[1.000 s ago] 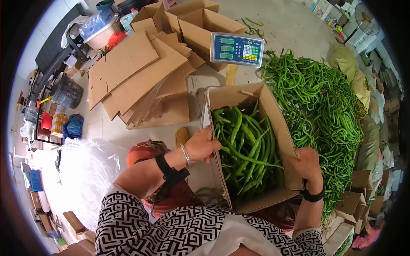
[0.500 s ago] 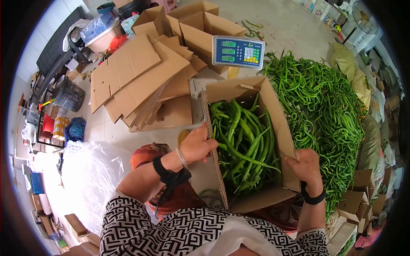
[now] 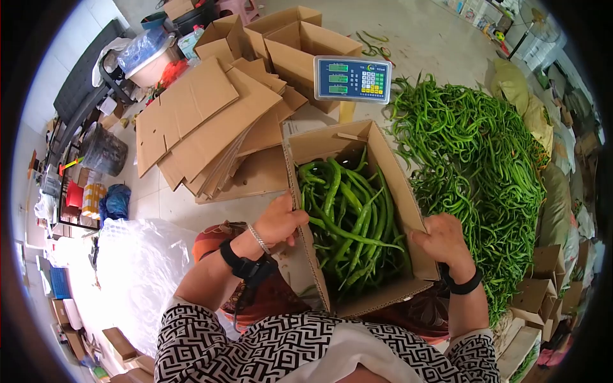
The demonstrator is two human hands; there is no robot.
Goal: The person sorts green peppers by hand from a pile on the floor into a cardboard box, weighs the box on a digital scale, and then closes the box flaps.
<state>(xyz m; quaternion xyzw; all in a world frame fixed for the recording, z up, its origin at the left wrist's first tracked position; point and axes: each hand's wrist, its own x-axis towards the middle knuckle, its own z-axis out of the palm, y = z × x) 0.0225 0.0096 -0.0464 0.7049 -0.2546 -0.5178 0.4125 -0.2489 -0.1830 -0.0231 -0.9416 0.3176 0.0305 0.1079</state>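
An open cardboard box (image 3: 416,258) stands in front of me, partly filled with long green chili peppers (image 3: 351,217). My left hand (image 3: 279,221) is closed on the box's left wall, with the fingertips outside and the thumb at the top edge. On the opposite side my right hand (image 3: 445,239) grips the right wall near the front corner. Just beyond the box, a digital scale display (image 3: 352,79) faces me on a yellowish post. Whether the box rests on the scale's platform is hidden.
A large heap of green peppers (image 3: 472,147) covers the floor at the right. Flattened cardboard sheets (image 3: 211,127) are stacked at the left, with open boxes (image 3: 310,41) behind them. Clear plastic sheeting (image 3: 143,268) lies at the lower left. Filled sacks (image 3: 554,217) line the right side.
The box, held by both hands, has shifted slightly to the left. The peppers inside moved along with it.
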